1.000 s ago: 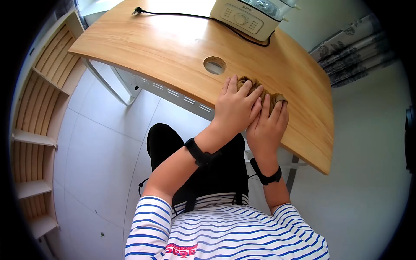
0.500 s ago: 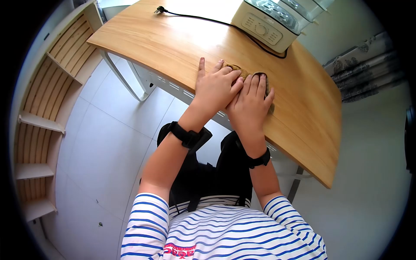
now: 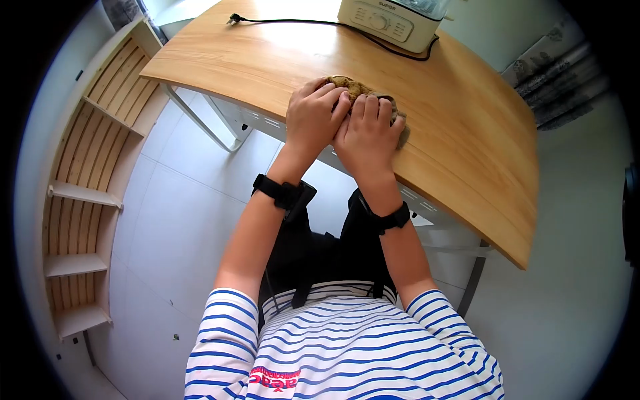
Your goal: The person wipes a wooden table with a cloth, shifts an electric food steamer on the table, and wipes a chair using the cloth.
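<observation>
A brown, folded cloth (image 3: 358, 87) lies bunched on the wooden tabletop close to the near edge. My left hand (image 3: 315, 113) grips its left part with curled fingers. Against it, my right hand (image 3: 371, 133) presses on the cloth's right part, its fingers bent over the fabric. The two hands touch or nearly touch at the thumbs, and they hide much of the cloth's near side.
A cream electric steamer (image 3: 385, 25) with a clear upper part stands at the table's far side. Its black power cord (image 3: 293, 21) runs left to a plug (image 3: 235, 19). Wooden shelves (image 3: 77, 193) line the left wall; a patterned curtain (image 3: 557, 80) hangs right.
My left fingers, stretched out before, are now curled onto the cloth. My right fingers have bent more too. More of the cloth shows beyond the hands, and the view has shifted slightly.
</observation>
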{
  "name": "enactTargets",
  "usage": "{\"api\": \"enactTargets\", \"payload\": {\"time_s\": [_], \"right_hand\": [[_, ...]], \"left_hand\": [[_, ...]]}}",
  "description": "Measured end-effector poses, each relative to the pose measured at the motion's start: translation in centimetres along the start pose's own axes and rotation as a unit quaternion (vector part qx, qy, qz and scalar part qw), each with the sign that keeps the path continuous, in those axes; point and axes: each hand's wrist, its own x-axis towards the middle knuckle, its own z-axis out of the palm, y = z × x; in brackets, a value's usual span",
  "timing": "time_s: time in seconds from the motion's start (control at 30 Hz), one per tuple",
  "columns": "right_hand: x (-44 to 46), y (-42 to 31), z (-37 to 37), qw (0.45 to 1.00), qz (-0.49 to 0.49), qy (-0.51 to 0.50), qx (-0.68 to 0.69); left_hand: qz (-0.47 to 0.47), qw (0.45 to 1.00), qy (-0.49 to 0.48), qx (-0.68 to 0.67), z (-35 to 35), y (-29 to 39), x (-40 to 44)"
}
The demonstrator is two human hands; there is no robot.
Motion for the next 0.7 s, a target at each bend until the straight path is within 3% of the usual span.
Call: {"api": "enactTargets", "payload": {"time_s": [0.27,0.3,0.47,0.7], "right_hand": [[-4.3,4.0,-3.9,0.985,-0.054,0.035,0.161],[-4.8,4.6,-4.6,0.978,-0.043,0.017,0.204],[-6.4,7.4,-7.3,0.936,0.022,-0.045,0.349],[-8.1,8.4,-9.0,0.937,0.065,-0.066,0.338]], "left_hand": [[0.018,0.996,0.047,0.068,-2.5,5.2,-4.4],[0.002,0.997,0.009,0.072,-3.3,6.2,-5.0],[-0.018,0.998,0.006,0.053,-4.0,9.4,-6.6],[-0.038,0.998,-0.043,-0.028,-5.2,11.1,-8.2]]}}
